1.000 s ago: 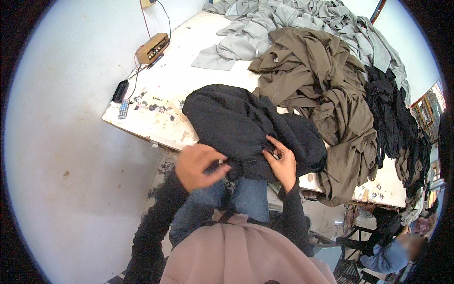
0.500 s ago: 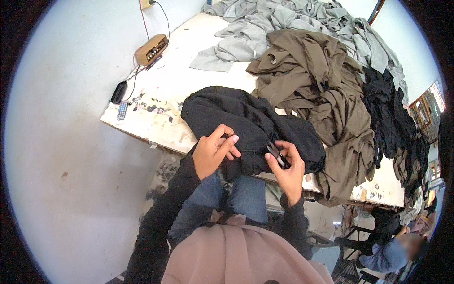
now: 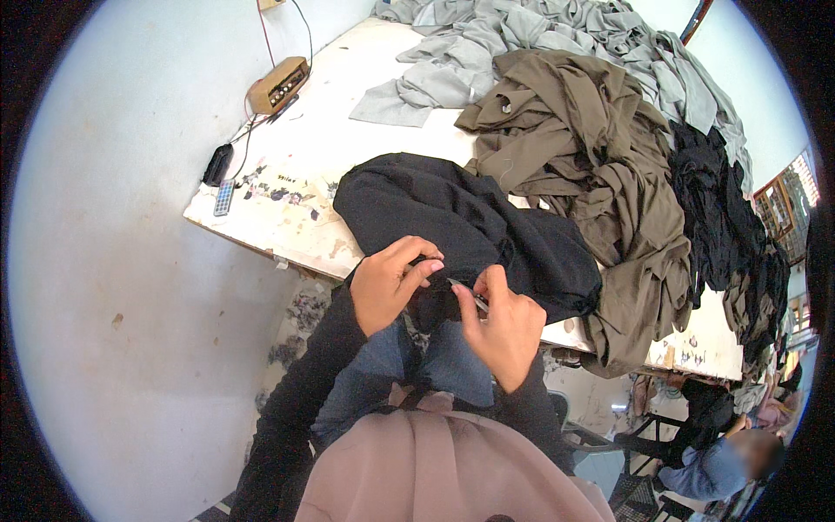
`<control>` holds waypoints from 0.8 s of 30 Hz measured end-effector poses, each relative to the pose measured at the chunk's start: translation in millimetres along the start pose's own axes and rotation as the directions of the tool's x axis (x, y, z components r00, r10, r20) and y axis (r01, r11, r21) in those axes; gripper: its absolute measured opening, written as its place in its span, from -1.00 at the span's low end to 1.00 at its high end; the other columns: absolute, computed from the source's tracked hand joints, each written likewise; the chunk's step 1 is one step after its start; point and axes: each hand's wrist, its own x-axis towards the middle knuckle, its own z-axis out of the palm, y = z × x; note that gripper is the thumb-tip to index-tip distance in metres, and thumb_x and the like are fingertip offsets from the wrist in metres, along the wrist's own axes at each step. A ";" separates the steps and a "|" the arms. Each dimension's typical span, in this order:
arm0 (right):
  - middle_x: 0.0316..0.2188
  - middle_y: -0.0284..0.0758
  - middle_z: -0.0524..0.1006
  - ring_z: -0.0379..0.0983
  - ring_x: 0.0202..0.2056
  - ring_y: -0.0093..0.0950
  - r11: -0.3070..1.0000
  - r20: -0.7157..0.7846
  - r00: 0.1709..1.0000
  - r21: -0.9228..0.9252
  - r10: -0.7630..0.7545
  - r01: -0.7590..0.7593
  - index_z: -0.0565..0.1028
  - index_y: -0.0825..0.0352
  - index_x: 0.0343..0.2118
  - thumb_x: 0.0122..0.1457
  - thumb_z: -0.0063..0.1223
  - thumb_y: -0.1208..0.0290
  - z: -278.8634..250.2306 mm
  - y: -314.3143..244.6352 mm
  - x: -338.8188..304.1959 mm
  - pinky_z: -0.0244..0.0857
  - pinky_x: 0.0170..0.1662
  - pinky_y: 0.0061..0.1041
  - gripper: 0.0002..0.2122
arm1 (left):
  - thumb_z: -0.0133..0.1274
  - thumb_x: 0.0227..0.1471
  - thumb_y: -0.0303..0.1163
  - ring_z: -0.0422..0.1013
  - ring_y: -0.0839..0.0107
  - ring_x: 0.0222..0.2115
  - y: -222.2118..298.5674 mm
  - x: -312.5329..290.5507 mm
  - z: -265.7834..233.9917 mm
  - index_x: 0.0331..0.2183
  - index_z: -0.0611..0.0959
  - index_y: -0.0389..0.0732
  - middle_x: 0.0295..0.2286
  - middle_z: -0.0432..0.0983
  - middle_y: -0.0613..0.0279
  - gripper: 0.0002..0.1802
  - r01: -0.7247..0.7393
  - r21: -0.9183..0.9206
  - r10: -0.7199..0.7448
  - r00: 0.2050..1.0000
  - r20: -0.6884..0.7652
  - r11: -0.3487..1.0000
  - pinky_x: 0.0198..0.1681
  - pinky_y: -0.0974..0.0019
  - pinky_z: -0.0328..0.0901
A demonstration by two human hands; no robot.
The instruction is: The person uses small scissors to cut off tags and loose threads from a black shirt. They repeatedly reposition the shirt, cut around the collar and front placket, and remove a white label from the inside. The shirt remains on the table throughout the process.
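Observation:
A dark bundle of black cloth (image 3: 417,204) lies heaped at the table's near edge and hangs over it toward my lap. On its near side, my left hand (image 3: 391,283) is closed, thumb and forefinger pinching a bit of the cloth; the exact spot is hidden by the fingers. Close by on the right, my right hand (image 3: 504,322) holds a small pair of thread snips (image 3: 479,302), mostly covered by the fingers. Their pointed tip reaches left toward my left fingertips, over the cloth.
Brown cloth (image 3: 600,165) is piled right of the bundle, with grey cloth (image 3: 531,39) behind and more black cloth (image 3: 709,209) farther right. A wooden box-like device (image 3: 280,85) with cords and a remote control (image 3: 223,197) lie at the table's left. A seated person (image 3: 713,465) is at lower right.
My right hand has moved left, bringing the snips from the side of the bundle up close to my left fingers, and they now point left. My left hand has shifted only slightly.

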 end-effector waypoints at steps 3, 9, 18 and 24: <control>-0.66 -0.35 0.51 0.46 -0.69 -0.31 1.000 -0.036 0.999 0.003 0.019 -0.019 0.34 0.23 -0.42 0.15 0.21 0.25 -4.5 0.5 -1.9 0.26 -0.60 -0.41 -0.74 | 0.08 0.21 -0.26 0.55 0.38 -0.45 -5.0 -1.8 -2.9 -0.24 0.60 -0.25 -0.30 0.56 0.16 -0.76 -0.006 -0.051 0.005 0.999 -0.034 0.999 -0.39 0.37 0.39; -0.65 -0.36 0.51 0.46 -0.68 -0.33 0.997 0.004 0.999 -0.053 -0.053 0.053 0.35 0.22 -0.43 0.16 0.21 0.24 0.9 -3.3 -1.1 0.24 -0.61 -0.42 -0.74 | 0.05 0.21 -0.40 0.47 0.45 -0.38 -7.1 -8.1 -4.7 -0.24 0.60 -0.32 -0.26 0.55 0.14 -0.83 -0.066 0.059 0.067 0.998 -0.013 0.996 -0.29 0.38 0.34; -0.61 -0.34 0.54 0.50 -0.63 -0.34 0.997 0.028 0.998 -0.047 -0.052 0.053 0.41 0.26 -0.38 0.11 0.27 0.23 -14.4 -6.3 -9.2 0.25 -0.56 -0.42 -0.74 | 0.11 0.19 -0.40 0.42 0.56 -0.39 -16.9 -25.1 -9.5 -0.22 0.58 -0.25 -0.34 0.59 0.27 -0.85 0.067 -0.093 -0.071 0.997 -0.033 0.993 -0.27 0.42 0.28; -0.53 -0.29 0.58 0.55 -0.52 -0.31 0.988 0.067 0.997 0.155 -0.030 0.020 0.57 0.26 -0.27 0.10 0.24 0.31 5.8 10.8 -13.0 0.32 -0.46 -0.43 -0.81 | 0.15 0.14 -0.42 0.43 0.47 -0.41 -11.1 -34.7 -6.0 -0.13 0.62 -0.22 -0.36 0.58 0.25 -0.77 0.082 -0.108 -0.083 0.997 -0.006 0.991 -0.26 0.36 0.30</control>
